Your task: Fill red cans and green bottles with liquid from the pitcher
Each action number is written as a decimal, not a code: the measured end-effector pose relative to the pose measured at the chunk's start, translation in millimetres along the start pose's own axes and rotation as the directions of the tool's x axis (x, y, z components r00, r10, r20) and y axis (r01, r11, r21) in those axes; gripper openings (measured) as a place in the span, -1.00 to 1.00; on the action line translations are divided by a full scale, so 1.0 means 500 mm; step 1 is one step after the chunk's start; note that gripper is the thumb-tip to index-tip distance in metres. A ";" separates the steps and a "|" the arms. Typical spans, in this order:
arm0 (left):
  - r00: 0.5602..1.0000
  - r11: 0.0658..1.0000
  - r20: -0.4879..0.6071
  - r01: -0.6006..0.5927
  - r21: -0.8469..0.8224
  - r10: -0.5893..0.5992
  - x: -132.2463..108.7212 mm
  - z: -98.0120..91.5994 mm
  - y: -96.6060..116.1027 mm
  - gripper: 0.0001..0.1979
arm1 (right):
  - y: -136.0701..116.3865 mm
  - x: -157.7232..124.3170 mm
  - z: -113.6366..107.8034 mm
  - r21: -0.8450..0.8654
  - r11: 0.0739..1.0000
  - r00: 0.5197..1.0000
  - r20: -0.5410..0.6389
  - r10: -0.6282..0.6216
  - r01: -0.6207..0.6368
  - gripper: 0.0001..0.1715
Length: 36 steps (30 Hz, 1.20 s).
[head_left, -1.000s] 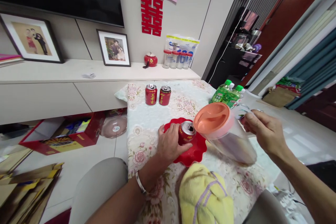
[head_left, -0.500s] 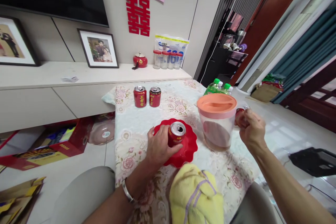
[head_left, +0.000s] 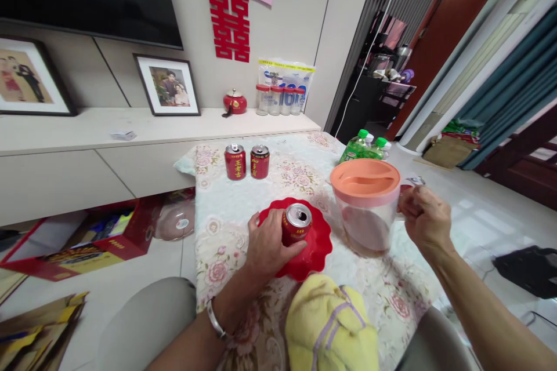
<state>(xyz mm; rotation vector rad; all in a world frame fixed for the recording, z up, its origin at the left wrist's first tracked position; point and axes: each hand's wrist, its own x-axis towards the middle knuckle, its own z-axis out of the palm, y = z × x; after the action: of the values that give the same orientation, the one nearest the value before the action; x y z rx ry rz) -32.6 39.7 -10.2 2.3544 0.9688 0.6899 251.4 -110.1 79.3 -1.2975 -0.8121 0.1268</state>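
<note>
My left hand [head_left: 272, 243] is closed around a red drink can [head_left: 296, 229] with its top opened. The can stands upright within a red scalloped plate [head_left: 324, 240]. At the right, my right hand [head_left: 424, 217] is curled in a fist at the side of a clear plastic pitcher [head_left: 368, 223], seemingly round its handle, which the fingers hide. An orange lid [head_left: 365, 178] covers the pitcher, and a little brownish liquid shows low inside. Just beyond my right hand, something red is partly hidden. Nearest me lies a crumpled yellow towel [head_left: 331, 324] with purple stripes.
Two more red cans [head_left: 235, 162] stand farther back on the floral tablecloth [head_left: 296, 177]. Green-capped bottles [head_left: 359, 145] stand behind the pitcher. A white cabinet [head_left: 165, 127] borders the table's far side. An open red box [head_left: 108, 232] sits on the floor at left.
The whole view has shifted slightly to the left, so things appear a little farther right. My left hand keeps its hold on the can, and my right hand stays beside the pitcher.
</note>
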 end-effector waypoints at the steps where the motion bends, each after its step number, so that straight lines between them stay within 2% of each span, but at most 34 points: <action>1: 1.000 1.000 0.005 0.002 -0.007 -0.002 0.000 -0.002 0.002 -0.45 | -0.012 -0.003 0.003 0.000 1.000 1.000 -0.003 0.003 -0.003 -0.35; 7: 0.999 1.000 0.025 0.022 -0.013 -0.022 -0.002 -0.006 0.007 -0.41 | -0.070 -0.018 0.010 -0.069 0.996 0.997 0.057 0.052 -0.048 -0.27; 13: 0.998 0.999 0.045 0.033 -0.028 -0.031 -0.001 -0.011 0.010 -0.41 | -0.078 -0.026 -0.012 -0.232 0.970 0.985 0.133 0.110 -0.077 -0.54; 18: 0.998 0.999 0.054 0.027 -0.031 -0.025 0.001 -0.011 0.009 -0.38 | -0.085 -0.029 -0.012 -0.423 0.905 0.971 0.229 0.068 0.037 -0.53; 21: 0.999 0.999 0.045 0.024 -0.028 -0.022 0.000 -0.007 0.006 -0.37 | -0.095 -0.026 -0.005 -0.498 0.863 0.968 0.245 0.046 0.085 -0.48; 29: 0.999 1.000 0.052 0.012 -0.020 -0.011 0.000 -0.002 0.003 -0.35 | -0.110 -0.016 0.003 -0.537 0.836 0.967 0.252 0.033 0.112 -0.35; 36: 0.999 0.999 0.037 0.000 -0.033 0.002 -0.002 -0.001 0.000 -0.36 | -0.117 -0.023 0.021 -0.577 0.798 0.962 0.274 -0.010 0.173 -0.41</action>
<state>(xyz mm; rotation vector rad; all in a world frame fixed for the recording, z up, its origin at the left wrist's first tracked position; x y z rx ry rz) -33.5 38.9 -10.1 2.3312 0.9339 0.6558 216.3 -125.6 126.3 -1.8615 -1.2007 -0.0497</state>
